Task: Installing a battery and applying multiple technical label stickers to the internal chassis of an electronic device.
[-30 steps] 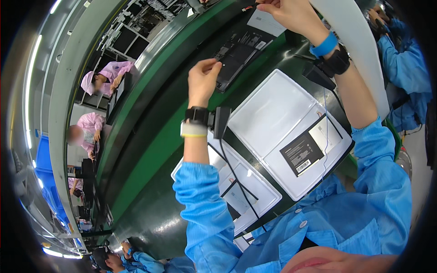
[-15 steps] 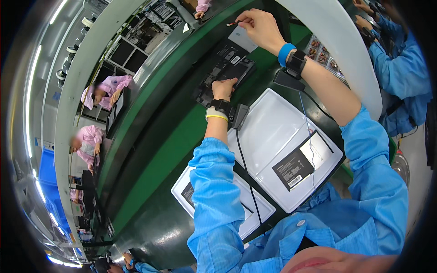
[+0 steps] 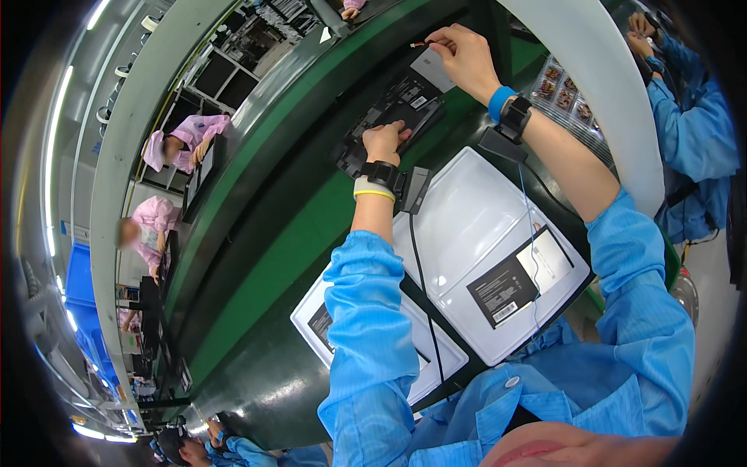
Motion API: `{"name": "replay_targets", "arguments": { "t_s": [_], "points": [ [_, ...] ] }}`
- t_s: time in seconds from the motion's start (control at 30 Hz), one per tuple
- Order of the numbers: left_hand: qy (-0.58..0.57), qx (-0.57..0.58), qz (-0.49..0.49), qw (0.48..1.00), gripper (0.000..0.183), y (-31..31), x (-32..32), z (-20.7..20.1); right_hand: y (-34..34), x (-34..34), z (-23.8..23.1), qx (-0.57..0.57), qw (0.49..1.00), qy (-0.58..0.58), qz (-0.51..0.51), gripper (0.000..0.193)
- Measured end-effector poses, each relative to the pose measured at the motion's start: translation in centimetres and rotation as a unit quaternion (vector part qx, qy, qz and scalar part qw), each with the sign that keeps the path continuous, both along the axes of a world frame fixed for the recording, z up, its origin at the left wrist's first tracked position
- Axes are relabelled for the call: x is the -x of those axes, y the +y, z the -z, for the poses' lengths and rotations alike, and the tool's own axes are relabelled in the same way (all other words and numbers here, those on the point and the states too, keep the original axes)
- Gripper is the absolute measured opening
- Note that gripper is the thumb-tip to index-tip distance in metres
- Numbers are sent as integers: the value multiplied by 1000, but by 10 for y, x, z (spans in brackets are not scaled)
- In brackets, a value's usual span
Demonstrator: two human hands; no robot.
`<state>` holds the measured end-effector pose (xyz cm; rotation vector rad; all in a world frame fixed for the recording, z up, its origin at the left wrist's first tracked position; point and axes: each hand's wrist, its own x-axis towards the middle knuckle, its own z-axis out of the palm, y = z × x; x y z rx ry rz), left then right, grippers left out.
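A dark laptop base (image 3: 401, 109) with its inner parts bare lies on the conveyor ahead of me. At its near left end, my left hand (image 3: 384, 143) is closed on it, with curled fingers and the thumb toward the right. A flat light-grey panel (image 3: 433, 71) adjoins the base's far end. Above that panel my right hand (image 3: 467, 58) pinches a thin red-and-black cable (image 3: 417, 44) that ends in a small pale connector. Each wrist wears a black strapped device. The fingertips of the right hand partly hide the cable.
Nearest me, two white trays (image 3: 459, 191) hold flat black-and-silver battery packs (image 3: 504, 292). Black cords run across them from the wrist devices. Clear boxes of small parts (image 3: 562, 87) stand at right beside a white pillar (image 3: 603, 62). People in pink and blue work around the line.
Both hands, the cable and the laptop base appear slightly farther right and lower in the picture, as the view has shifted a little. Both hands keep their grips.
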<state>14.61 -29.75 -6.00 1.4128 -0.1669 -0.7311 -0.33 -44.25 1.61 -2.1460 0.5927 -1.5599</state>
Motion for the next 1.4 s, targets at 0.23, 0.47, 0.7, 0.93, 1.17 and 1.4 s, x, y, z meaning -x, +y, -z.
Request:
{"name": "replay_targets", "arguments": {
  "t_s": [0.23,0.47,0.7,0.93,1.17,1.4],
  "points": [
    [-161,-164,55,972,26,3,0,3,-5,3,2,-32,999,-33,-29,12],
    [-57,-105,120,986,18,26,-16,0,-9,-10,9,-66,996,-35,-58,12],
    [-111,-104,146,977,18,46,-15,-4,-18,-28,24,-119,990,11,-75,15],
    [-396,-169,155,889,22,63,-9,-15,-20,-54,48,-162,969,111,-153,17],
    [-495,-150,133,846,30,89,-22,-20,9,-86,68,-152,945,178,-229,19],
    [-587,-251,166,751,108,144,-38,-22,1,-89,83,-158,941,188,-233,21]
  ]
}}
